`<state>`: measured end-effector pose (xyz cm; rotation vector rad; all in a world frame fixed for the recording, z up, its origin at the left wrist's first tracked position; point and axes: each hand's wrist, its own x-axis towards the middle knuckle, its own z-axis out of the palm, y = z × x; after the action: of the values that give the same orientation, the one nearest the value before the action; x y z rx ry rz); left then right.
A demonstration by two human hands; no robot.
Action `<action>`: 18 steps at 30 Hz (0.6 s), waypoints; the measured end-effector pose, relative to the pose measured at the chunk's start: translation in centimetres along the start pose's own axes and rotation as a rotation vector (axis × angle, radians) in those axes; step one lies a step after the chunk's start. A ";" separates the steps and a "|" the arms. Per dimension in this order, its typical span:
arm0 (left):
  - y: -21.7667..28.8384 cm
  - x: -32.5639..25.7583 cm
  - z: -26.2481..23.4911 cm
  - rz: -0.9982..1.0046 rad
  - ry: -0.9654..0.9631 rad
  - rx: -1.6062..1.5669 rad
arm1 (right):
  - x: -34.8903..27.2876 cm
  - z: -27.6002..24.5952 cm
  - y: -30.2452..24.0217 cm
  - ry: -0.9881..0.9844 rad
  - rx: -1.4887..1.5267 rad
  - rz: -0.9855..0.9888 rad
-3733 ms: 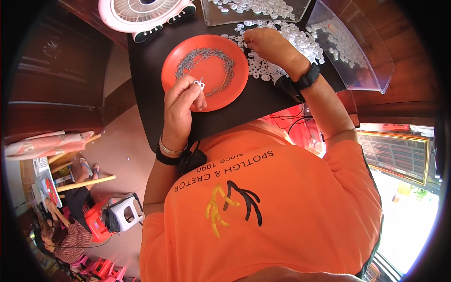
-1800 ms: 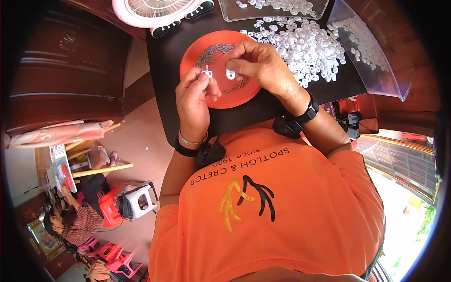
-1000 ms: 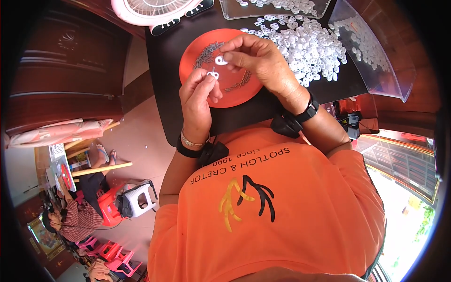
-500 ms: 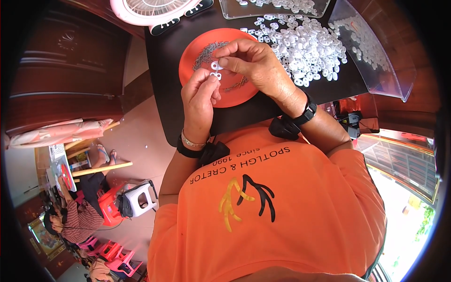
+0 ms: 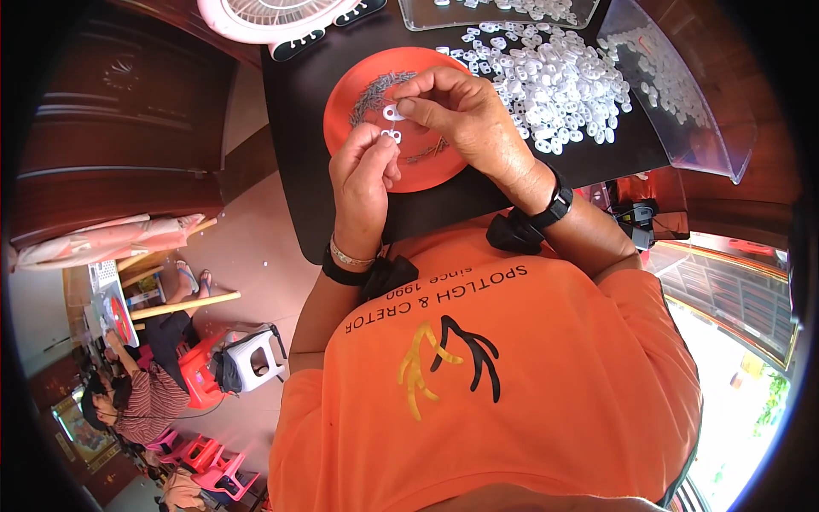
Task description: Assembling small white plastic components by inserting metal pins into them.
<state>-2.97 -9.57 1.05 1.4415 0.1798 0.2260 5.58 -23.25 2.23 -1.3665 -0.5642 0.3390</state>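
Over a round red plate (image 5: 337, 102), both my hands work close together. My left hand (image 5: 362, 179) is closed, its thumb and forefinger pinching a small white plastic piece with holes (image 5: 392, 136). Just beyond it, the fingertips of my right hand (image 5: 473, 119) pinch a second white holed piece (image 5: 391, 113). A narrow gap shows between the two pieces; whether anything thin joins them is too small to tell. Short grey pins (image 5: 368, 98) lie heaped on the far left part of the plate, and more lie near its right side, partly under my right hand.
Many white pieces (image 5: 559, 90) are piled on the black table (image 5: 299, 145), right of the plate. Clear plastic trays (image 5: 674, 128) with more pieces stand behind and to the right. A pink fan (image 5: 273, 21) sits far left. Another person (image 5: 153, 401) sits at the left.
The white piece in my right hand has shifted slightly away from the one in my left, so the gap between them is a little wider. My grips look the same.
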 end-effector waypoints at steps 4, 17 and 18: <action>0.1 0.0 0.1 -0.004 0.009 0.045 | 0.0 0.1 0.3 0.004 0.015 0.036; 0.1 -0.1 0.2 0.001 0.034 0.041 | -0.5 0.6 -0.1 -0.090 -0.033 0.053; 0.0 0.0 0.1 0.000 0.031 0.024 | -0.6 0.6 -0.2 -0.105 -0.036 0.113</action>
<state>-2.99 -9.66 1.08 1.4620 0.2085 0.2475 4.76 -23.14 2.34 -1.4242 -0.5837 0.4965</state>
